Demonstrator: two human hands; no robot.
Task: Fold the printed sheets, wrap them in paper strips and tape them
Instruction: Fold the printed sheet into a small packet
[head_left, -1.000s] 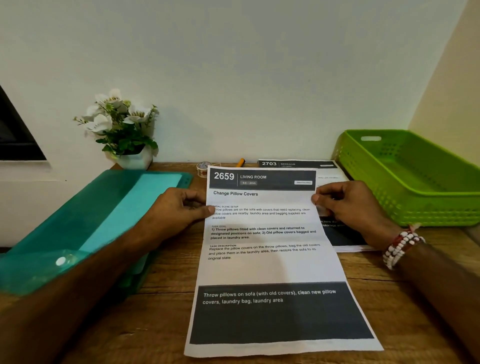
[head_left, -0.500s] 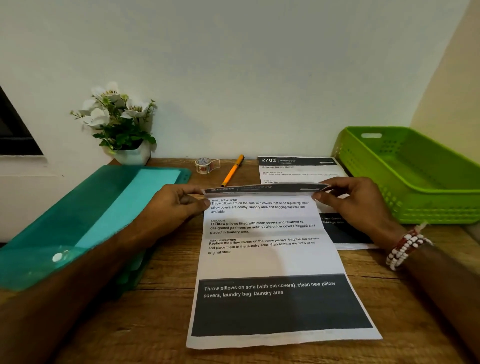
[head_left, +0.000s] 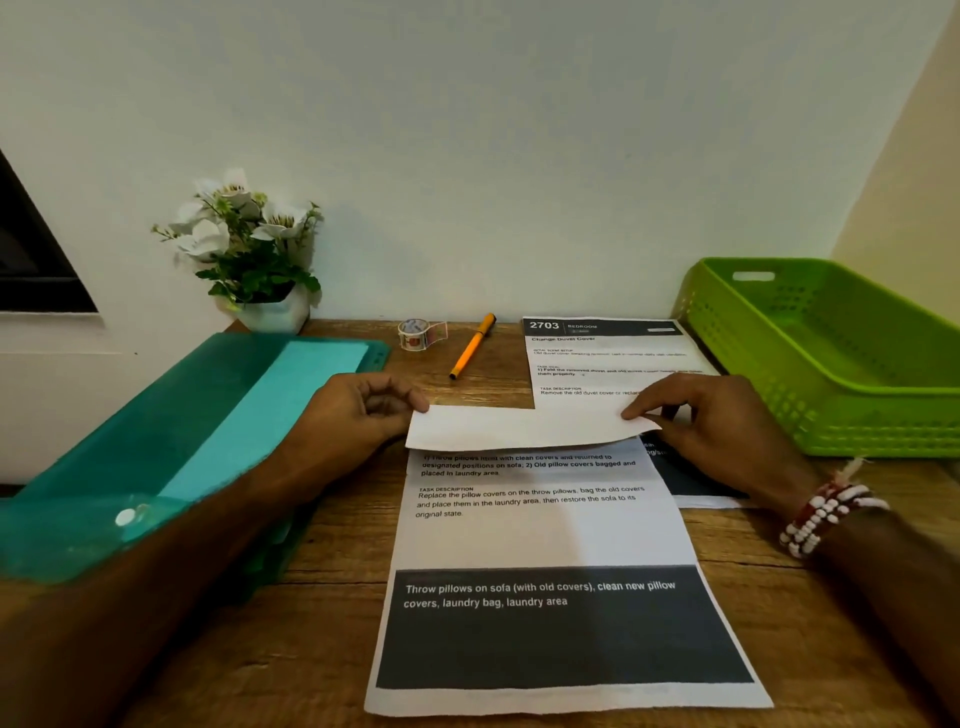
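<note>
While pinched at its two upper corners, white printed sheet headed for pillow covers (head_left: 545, 525) lying lengthwise on brown wooden bench (head_left: 332, 639), top edge curled over toward the person so the blank white back shows as a narrow band across the text. Left hand (head_left: 363, 410) gripping the left corner of that turned-over band between thumb and fingers; right hand (head_left: 717, 421) gripping the right corner likewise, red and white beaded bracelet (head_left: 826, 514) on its wrist. Lower part of sheet flat on bench, dark grey block with white lettering nearest the person. Second printed sheet numbered 2703 (head_left: 608, 353) flat behind and to the right, partly under the first and under the right hand. Orange pen (head_left: 472, 345) and small roll of patterned tape (head_left: 418, 333) near the wall, just apart from each other. Teal translucent plastic folder (head_left: 171, 415) on the left, partly beneath the left forearm. Empty-looking green perforated plastic basket (head_left: 831, 364) on the right. White flowers in white pot (head_left: 249, 254) at back left.
</note>
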